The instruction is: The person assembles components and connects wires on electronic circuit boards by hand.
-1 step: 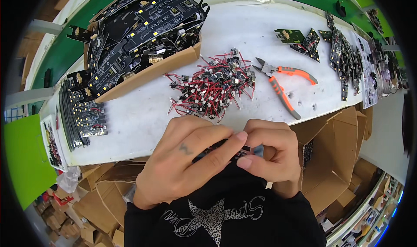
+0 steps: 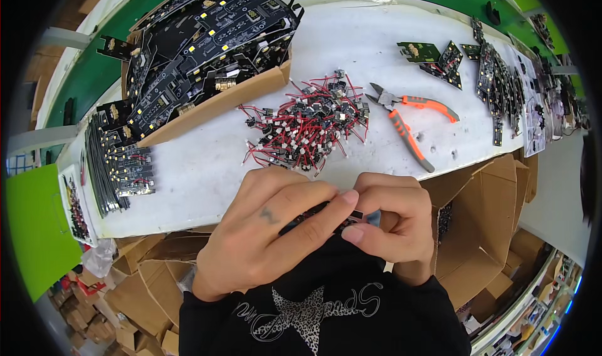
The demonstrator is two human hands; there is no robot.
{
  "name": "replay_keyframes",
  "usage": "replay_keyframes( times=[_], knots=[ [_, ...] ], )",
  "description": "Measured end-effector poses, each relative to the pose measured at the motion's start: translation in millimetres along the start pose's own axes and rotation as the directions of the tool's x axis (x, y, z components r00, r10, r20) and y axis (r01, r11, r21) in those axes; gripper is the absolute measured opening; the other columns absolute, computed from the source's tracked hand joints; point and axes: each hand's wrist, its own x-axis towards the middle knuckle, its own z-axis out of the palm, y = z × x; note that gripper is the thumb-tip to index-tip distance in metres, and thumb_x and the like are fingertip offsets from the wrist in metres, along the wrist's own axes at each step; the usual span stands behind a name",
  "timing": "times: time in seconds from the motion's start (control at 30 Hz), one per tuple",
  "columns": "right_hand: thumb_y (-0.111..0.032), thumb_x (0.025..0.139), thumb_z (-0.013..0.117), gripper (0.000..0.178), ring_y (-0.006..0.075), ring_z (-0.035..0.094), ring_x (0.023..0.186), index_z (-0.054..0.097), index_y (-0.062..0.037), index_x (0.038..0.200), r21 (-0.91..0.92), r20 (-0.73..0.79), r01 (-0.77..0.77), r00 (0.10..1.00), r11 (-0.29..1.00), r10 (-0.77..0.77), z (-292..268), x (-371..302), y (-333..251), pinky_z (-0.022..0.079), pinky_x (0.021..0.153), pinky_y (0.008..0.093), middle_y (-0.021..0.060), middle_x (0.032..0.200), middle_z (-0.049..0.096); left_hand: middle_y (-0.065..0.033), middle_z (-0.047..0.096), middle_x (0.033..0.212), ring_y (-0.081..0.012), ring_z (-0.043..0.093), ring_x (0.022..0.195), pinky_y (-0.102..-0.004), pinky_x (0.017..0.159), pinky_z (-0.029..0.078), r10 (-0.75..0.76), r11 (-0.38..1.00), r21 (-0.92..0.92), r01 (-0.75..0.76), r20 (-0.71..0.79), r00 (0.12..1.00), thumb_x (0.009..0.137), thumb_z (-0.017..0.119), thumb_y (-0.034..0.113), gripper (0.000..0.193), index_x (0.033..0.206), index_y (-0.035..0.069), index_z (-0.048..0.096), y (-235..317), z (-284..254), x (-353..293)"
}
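In front of my chest, both hands meet over a small black circuit board [image 2: 305,218], largely hidden by the fingers. My left hand [image 2: 266,230] grips it from the left, thumb and fingers closed round it. From the right, my right hand [image 2: 396,218] pinches at the board's end with thumb and forefinger; a bluish patch shows between them, too covered to name. Just beyond my hands, on the white tabletop [image 2: 207,215], lies a heap of small connectors with red and black wires [image 2: 307,127]. Right of the heap rest cutting pliers [image 2: 401,115] with orange and grey handles, jaws apart.
A cardboard box [image 2: 219,102] heaped with black circuit boards stands back left. Beside it lie smaller boards [image 2: 130,171] and a bundle of black strips [image 2: 103,168]. More boards [image 2: 495,80] lie at right. Open cartons [image 2: 480,230] stand below the table's front edge.
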Motion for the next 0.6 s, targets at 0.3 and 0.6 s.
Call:
replay_keyframes(
  times=[0.3, 0.6],
  knots=[
    [0.000, 0.072, 0.072, 0.014, 0.0080, 0.043, 0.047, 0.058, -0.0012, 0.070, -0.008, -0.064, 0.002, 0.998, 1.000, -0.003, 6.1, -5.0, 14.4, 0.031, 0.043, 0.0246, 0.0022, 0.060, 0.051, -0.0076, 0.064, 0.094, -0.0254, 0.058, 0.082, -0.0340, 0.068, 0.050, -0.003, 0.999, -0.045, 0.004, 0.017, 1.000, 0.052, 0.079, 0.006, 0.052, 0.104, 0.003, 0.072, -5.0, 3.2, -1.8],
    [0.004, 0.077, 0.067, 0.003, 0.0094, 0.052, 0.056, 0.067, 0.0046, 0.081, 0.523, 0.108, -0.283, 0.958, 0.804, 0.267, 3.6, -7.8, 13.2, 0.037, 0.050, 0.0224, 0.0074, 0.073, 0.060, -0.0109, 0.064, 0.092, -0.0252, 0.060, 0.078, -0.0340, 0.068, 0.050, -0.014, 0.978, -0.211, 0.005, -0.038, 0.999, 0.059, 0.082, 0.018, 0.048, 0.102, -0.001, 0.071, -22.8, 5.3, -12.6]
  ],
)
